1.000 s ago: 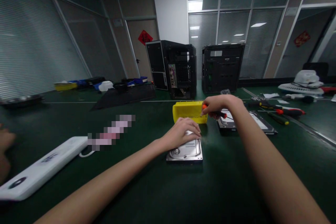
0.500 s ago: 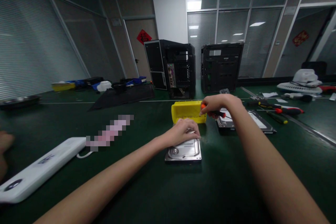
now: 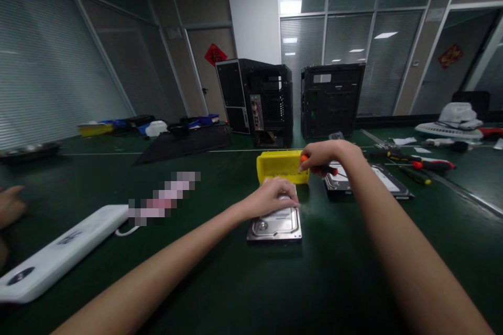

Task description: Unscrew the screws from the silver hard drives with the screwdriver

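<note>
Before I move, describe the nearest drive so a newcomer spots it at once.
Start at the left black case, then find the yellow bin nearer you. The silver drive lies flat just this side of the bin; unlike the drive farther right, it has the left hand on it.

Beyond the green counter's point(image 3: 188, 261) far edge, a white pillar point(image 3: 253, 15) stands between a door point(image 3: 208, 73) and windows point(image 3: 330, 42).

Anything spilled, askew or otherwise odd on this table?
One oddity: a blocky pink-and-white pixelated patch beside the long white plastic object hides whatever lies there. No spill or damage is visible; the silver metal hard drive lies flat under the left hand.
</note>
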### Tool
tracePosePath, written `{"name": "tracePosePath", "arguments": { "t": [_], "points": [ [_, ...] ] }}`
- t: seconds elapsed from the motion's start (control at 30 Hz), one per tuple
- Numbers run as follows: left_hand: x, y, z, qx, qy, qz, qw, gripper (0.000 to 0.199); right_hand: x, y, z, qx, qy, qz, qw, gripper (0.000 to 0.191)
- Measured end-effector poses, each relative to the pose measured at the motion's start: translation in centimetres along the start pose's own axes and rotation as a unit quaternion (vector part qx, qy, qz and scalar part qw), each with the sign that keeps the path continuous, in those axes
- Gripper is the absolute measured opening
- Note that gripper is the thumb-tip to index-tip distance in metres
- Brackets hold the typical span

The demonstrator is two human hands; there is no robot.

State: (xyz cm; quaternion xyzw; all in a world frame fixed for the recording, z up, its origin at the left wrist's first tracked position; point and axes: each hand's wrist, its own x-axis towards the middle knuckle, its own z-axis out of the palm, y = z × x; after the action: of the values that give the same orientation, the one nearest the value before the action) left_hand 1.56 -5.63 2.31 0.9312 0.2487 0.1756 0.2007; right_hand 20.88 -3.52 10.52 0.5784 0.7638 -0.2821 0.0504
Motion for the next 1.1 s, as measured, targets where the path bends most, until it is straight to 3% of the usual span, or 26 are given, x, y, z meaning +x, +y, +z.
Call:
{"name": "tracePosePath", "arguments": {
  "t": [1.1],
  "points": [
    [-0.34, 0.11, 0.48, 0.005, 0.024, -0.009, 1.0, 0.015, 0.28, 0.15, 0.11, 0.004, 0.001, -0.005, 1.0, 0.029]
  ]
}}
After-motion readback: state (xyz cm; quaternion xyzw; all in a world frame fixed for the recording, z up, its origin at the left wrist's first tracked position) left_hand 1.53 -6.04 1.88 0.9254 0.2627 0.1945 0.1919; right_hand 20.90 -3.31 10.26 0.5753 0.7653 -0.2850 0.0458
